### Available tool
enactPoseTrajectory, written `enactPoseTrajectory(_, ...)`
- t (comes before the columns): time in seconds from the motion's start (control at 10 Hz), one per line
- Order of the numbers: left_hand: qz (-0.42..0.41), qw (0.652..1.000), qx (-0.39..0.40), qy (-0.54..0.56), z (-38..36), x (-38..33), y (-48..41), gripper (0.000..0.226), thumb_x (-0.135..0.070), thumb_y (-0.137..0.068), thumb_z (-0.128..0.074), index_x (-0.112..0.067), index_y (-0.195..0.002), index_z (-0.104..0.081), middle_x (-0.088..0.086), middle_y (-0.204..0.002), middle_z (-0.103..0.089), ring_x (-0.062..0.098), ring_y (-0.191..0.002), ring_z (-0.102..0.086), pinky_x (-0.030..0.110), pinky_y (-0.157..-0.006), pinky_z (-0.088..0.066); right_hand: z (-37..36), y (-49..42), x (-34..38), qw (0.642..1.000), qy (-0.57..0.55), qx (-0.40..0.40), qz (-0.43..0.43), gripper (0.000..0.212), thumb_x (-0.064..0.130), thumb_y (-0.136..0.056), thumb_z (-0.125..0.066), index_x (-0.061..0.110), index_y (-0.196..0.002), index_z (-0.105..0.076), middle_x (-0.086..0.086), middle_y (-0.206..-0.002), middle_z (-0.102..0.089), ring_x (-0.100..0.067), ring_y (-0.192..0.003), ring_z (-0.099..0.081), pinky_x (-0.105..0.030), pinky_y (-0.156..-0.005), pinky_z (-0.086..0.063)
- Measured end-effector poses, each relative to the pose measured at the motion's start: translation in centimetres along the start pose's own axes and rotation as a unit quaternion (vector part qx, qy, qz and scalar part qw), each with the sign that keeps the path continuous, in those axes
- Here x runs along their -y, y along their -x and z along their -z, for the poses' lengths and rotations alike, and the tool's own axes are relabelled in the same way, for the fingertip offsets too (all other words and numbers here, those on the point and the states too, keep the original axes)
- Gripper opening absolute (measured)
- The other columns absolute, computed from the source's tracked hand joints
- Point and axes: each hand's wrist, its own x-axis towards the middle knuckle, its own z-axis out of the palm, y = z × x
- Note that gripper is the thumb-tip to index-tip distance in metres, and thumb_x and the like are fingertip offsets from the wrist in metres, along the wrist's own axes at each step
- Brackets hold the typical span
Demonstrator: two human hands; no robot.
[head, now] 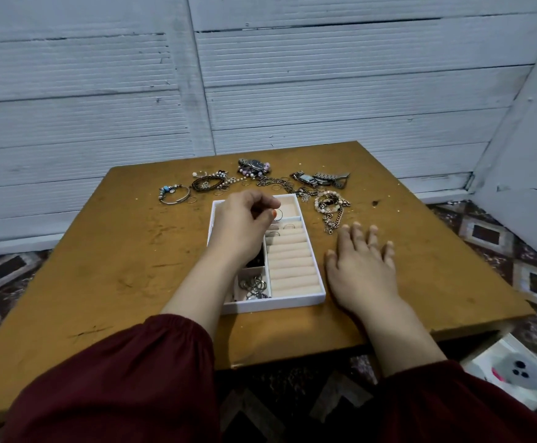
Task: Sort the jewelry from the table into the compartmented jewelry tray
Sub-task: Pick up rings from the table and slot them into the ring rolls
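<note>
Grey corrugated wall panels (69, 91) back a low brown table (117, 251), and on it our white jewelry tray (276, 303) sits square in front of us.

Our left hand (244, 225) hovers over the far half of the tray, fingers curled. Thumb and forefinger pinch a thin ring (279, 215) just above the cream ring rolls (292, 260). Our right hand (361, 270) lies flat on the table just beside the tray's right wall, fingers spread, holding nothing.

The step, as we judge it, is seating this ring in a slot. A couple of rings (289, 226) already stand in the far slots, so we should take the next free groove toward us. We bring the ring down upright, edge first, and press it between two rolls until the foam grips it, then let go. Released too high, such a light hoop would likely bounce out. The right hand could slide against the tray wall to steady it.

Most of the jewelry is unsorted behind the tray: a bangle (173, 193) far left, a wristwatch (321, 179), a beaded bracelet (329, 199) and tangled chains. The near left compartment holds a pile of hoops (254, 287).
</note>
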Motion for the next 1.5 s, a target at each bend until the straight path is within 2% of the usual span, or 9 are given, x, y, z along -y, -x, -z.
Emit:
enactPoseTrajectory(0.1, -0.016, 0.998, 0.008, -0.058, -0.3, 0.0, -0.3, 0.020, -0.011, -0.086, -0.066, -0.030, -0.081, -0.066, -0.013, -0.079, -0.065, 0.007, -0.078, -0.063, 0.026, -0.074, -0.051, 0.1, -0.1, 0.3, 1.000, 0.005, 0.025, -0.012, 0.064, 0.043, -0.100, -0.021, 0.012, -0.153, -0.002, -0.005, -0.161, 0.004, -0.025, -0.148, 0.010, -0.045, -0.117, 0.006)
enactPoseTrajectory(0.2, -0.017, 0.995, 0.033, -0.094, -1.1, -0.1, -0.4, 0.015, -0.013, -0.085, -0.066, -0.028, -0.082, -0.065, -0.011, -0.077, -0.068, 0.010, -0.073, -0.068, 0.024, -0.066, -0.055, 0.1, -0.2, 0.2, 0.999, 0.013, 0.028, -0.014, 0.065, 0.044, -0.099, -0.020, 0.011, -0.153, 0.000, -0.006, -0.161, 0.005, -0.024, -0.148, 0.009, -0.044, -0.117, 0.006)
enactPoseTrajectory(0.3, -0.033, 0.989, 0.047, -0.134, -1.6, 0.4, -0.7, 0.011, -0.016, -0.083, -0.068, -0.026, -0.082, -0.066, -0.012, -0.071, -0.066, 0.012, -0.068, -0.067, 0.033, -0.065, -0.057, 0.0, -0.2, 0.2, 0.999, 0.019, 0.032, -0.011, 0.065, 0.043, -0.099, -0.019, 0.010, -0.153, 0.000, -0.007, -0.161, 0.006, -0.025, -0.148, 0.009, -0.045, -0.118, 0.006)
enactPoseTrajectory(0.4, -0.062, 0.983, 0.050, -0.164, -1.8, 0.8, -0.8, 0.009, -0.022, -0.081, -0.069, -0.030, -0.079, -0.064, -0.011, -0.073, -0.066, 0.020, -0.079, -0.065, 0.040, -0.069, -0.055, 0.1, -0.3, 0.3, 0.999, 0.022, 0.030, -0.010, 0.065, 0.042, -0.099, -0.019, 0.010, -0.152, 0.000, -0.007, -0.161, 0.006, -0.025, -0.148, 0.009, -0.046, -0.118, 0.005)
enactPoseTrajectory(0.5, -0.088, 0.977, 0.054, -0.184, -2.0, 1.1, -0.8, 0.010, -0.023, -0.082, -0.068, -0.031, -0.077, -0.063, -0.012, -0.071, -0.066, 0.024, -0.078, -0.065, 0.041, -0.069, -0.055, 0.0, -0.3, 0.2, 0.999, 0.023, 0.029, -0.011, 0.065, 0.042, -0.099, -0.019, 0.010, -0.152, 0.000, -0.008, -0.161, 0.005, -0.025, -0.148, 0.009, -0.046, -0.117, 0.005)
enactPoseTrajectory(0.6, -0.108, 0.971, 0.053, -0.207, -1.9, 1.2, -0.9, 0.008, -0.025, -0.083, -0.068, -0.032, -0.080, -0.065, -0.012, -0.072, -0.066, 0.021, -0.082, -0.063, 0.039, -0.072, -0.053, -0.1, -0.3, 0.2, 0.999, 0.024, 0.027, -0.012, 0.065, 0.042, -0.100, -0.020, 0.010, -0.152, 0.000, -0.008, -0.161, 0.005, -0.026, -0.148, 0.009, -0.046, -0.117, 0.005)
enactPoseTrajectory(0.7, -0.118, 0.960, 0.045, -0.249, -1.9, 1.1, -0.9, 0.006, -0.028, -0.084, -0.068, -0.032, -0.087, -0.070, -0.009, -0.083, -0.068, 0.016, -0.097, -0.050, 0.034, -0.077, -0.044, -0.1, -0.3, 0.2, 0.999, 0.025, 0.027, -0.012, 0.065, 0.042, -0.099, -0.020, 0.010, -0.152, -0.001, -0.007, -0.161, 0.005, -0.025, -0.148, 0.009, -0.046, -0.117, 0.006)
enactPoseTrajectory(1.0, -0.136, 0.936, 0.068, -0.318, -1.7, 0.4, -0.9, 0.012, -0.030, -0.087, -0.065, -0.031, -0.096, -0.072, -0.008, -0.096, -0.071, 0.018, -0.098, -0.045, 0.031, -0.076, -0.036, -0.2, -0.4, 0.3, 0.999, 0.028, 0.032, -0.017, 0.065, 0.043, -0.099, -0.019, 0.011, -0.152, 0.001, -0.007, -0.161, 0.005, -0.025, -0.147, 0.010, -0.047, -0.118, 0.005)
enactPoseTrajectory(1.5, -0.152, 0.907, 0.100, -0.380, -1.5, -0.9, -0.8, 0.019, -0.027, -0.091, -0.057, -0.034, -0.102, -0.071, -0.006, -0.099, -0.070, 0.019, -0.102, -0.043, 0.027, -0.070, -0.023, 0.0, -0.2, 0.3, 0.999, 0.023, 0.033, -0.016, 0.065, 0.042, -0.100, -0.019, 0.010, -0.153, -0.001, -0.007, -0.161, 0.005, -0.025, -0.147, 0.009, -0.047, -0.117, 0.006)
